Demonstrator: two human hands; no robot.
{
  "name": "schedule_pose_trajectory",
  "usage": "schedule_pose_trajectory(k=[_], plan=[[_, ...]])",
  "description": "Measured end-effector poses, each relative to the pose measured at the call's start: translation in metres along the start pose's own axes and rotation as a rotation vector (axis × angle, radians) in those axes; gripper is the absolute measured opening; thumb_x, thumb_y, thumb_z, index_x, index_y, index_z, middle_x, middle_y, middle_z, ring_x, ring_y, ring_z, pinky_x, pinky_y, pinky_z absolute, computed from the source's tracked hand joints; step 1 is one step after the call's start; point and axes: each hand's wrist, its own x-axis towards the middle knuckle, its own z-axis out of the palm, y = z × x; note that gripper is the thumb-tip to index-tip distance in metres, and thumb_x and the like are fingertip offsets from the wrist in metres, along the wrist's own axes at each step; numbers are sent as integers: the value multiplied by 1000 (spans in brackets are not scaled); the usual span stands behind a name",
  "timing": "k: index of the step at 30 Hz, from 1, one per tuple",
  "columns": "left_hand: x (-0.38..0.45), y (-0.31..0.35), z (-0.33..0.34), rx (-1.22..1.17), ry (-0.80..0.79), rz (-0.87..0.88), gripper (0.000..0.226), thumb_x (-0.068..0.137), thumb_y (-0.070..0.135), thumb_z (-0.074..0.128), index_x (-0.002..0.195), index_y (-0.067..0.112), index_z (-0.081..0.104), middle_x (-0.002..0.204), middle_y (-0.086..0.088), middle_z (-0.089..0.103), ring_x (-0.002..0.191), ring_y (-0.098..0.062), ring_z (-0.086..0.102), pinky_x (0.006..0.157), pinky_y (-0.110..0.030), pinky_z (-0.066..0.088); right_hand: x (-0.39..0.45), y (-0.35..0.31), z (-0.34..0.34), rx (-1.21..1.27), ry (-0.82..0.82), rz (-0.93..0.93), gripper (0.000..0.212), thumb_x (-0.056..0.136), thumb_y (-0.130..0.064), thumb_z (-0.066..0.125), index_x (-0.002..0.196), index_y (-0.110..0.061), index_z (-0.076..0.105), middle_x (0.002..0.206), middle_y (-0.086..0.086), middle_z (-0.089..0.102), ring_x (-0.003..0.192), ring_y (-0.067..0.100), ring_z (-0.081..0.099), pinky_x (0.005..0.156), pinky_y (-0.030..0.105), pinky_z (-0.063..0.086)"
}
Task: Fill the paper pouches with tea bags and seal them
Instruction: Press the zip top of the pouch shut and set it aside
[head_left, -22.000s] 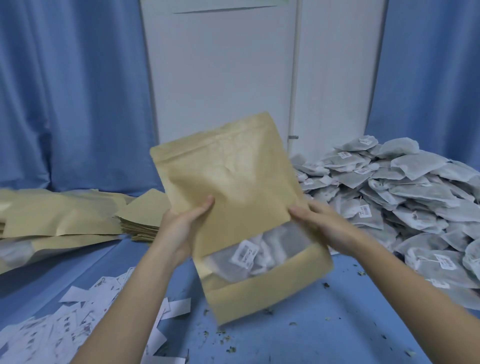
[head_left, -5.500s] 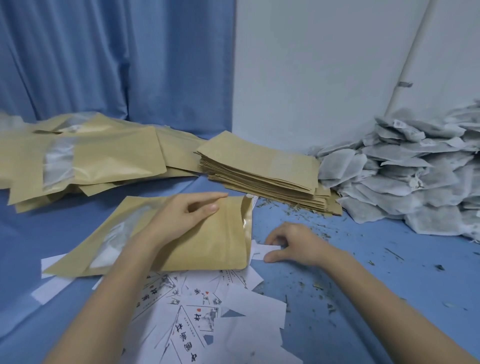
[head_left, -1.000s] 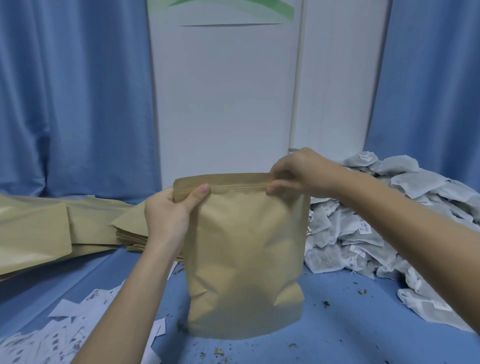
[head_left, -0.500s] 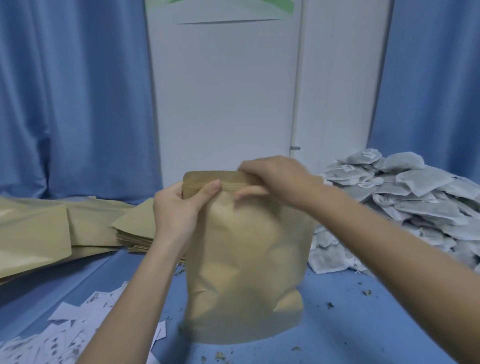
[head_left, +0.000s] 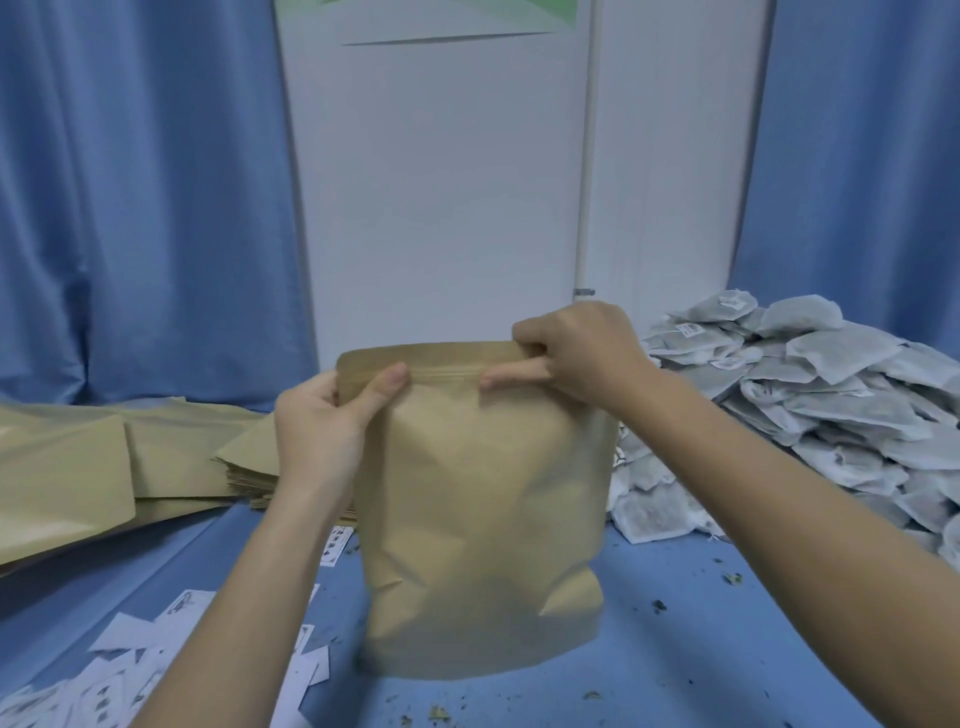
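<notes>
- Brown paper pouch (head_left: 483, 525) standing upright on the blue table (head_left: 701, 623), bulging in the middle, plain side toward the camera, bottom edge resting on the tabletop.
- Left hand (head_left: 322, 431) gripping the pouch's upper left corner — thumb (head_left: 382, 387) laid across the front on the zip strip, fingers wrapped round behind.
- Right hand (head_left: 576, 356) pinching the pouch's top edge right of centre, fingers curled over the rim, one finger stretched along the front just below the strip.
- Zip strip (head_left: 441, 375) running flat between the two hands; probably pressed closed there, though too soft in the picture to say for sure.
- Heap of grey-white tea bags (head_left: 810, 410) piled right of the pouch, nearest ones just beside its right edge, small white tags showing on a few.
- Stack of flat empty pouches (head_left: 249, 467) left of the pouch, partly behind the left wrist.
- More brown pouches (head_left: 67, 483) lying farther left of the pouch, spread flat and overlapping.
- White printed paper slips (head_left: 135, 670) scattered left of the pouch's base and toward the camera, under the left forearm.
- Dark tea crumbs (head_left: 732, 579) sprinkled on the table right of the pouch and in front of it.
- White panel (head_left: 441, 197) behind the pouch, blue curtains (head_left: 140, 197) on either side.
</notes>
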Motion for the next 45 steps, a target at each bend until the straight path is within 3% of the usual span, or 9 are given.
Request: schedule_pose_trajectory(k=[7,11,18,25,31,34,36,40,45], plan=[[-8,-23,-13,-62,-248,-239,45,37,46,86,76,26,74,81,5,74,71,-10,70,54,-20,52,-15,20,4,286,130,216,66,67,-58,69,45,-19,21,43,-1,20,47,15,22,50,30,20],[-24,-49,-21,-51,-307,-421,41,42,19,94,77,13,74,83,-5,75,72,-17,72,53,-21,53,-22,19,18,585,229,479,34,68,-52,74,62,-25,54,55,-9,52,54,0,48,54,13,36],[-15,-57,-20,-269,-126,-498,44,61,24,79,98,4,68,91,-10,74,80,-22,72,56,-26,55,-110,11,73,1339,-493,658,47,73,-42,73,114,-20,62,107,-6,70,96,8,67,68,15,50],[-4,-68,-58,-343,-518,-746,47,91,50,47,125,22,63,127,-4,62,115,-24,60,79,-34,55,-116,-17,104,1806,-261,899,45,77,-27,65,116,-7,60,105,13,70,86,23,70,64,29,56],[6,-80,-134,-980,-109,-560,59,88,57,48,112,8,70,124,-11,63,114,-29,60,93,-42,47,-6,-112,141,1964,-420,1013,29,94,-23,51,118,-7,57,93,13,71,75,23,69,58,32,58],[27,-81,-150,-1139,242,-428,56,97,50,35,130,8,52,133,-13,54,122,-30,53,103,-46,38,82,-202,161,1883,-563,789,52,100,-43,32,135,-6,40,131,17,52,91,32,62,56,29,57],[38,-84,-157,-993,347,-458,57,98,48,34,144,15,36,144,-14,42,133,-31,41,108,-49,32,105,-246,175,1719,-575,723,68,96,-55,28,142,-5,28,132,17,45,98,36,59,81,36,55],[52,-96,-172,-770,363,-542,48,100,43,35,139,15,37,140,-10,43,119,-29,50,103,-44,34,110,-275,208,1410,-545,720,48,95,-36,40,130,-5,44,100,2,57,102,23,52,89,29,40],[60,-119,-166,-711,313,-661,57,98,39,43,146,13,29,146,-10,39,134,-35,37,110,-49,31,68,-223,259,818,-469,506,59,95,-35,46,141,-3,30,145,14,37,133,27,35,105,29,27]])
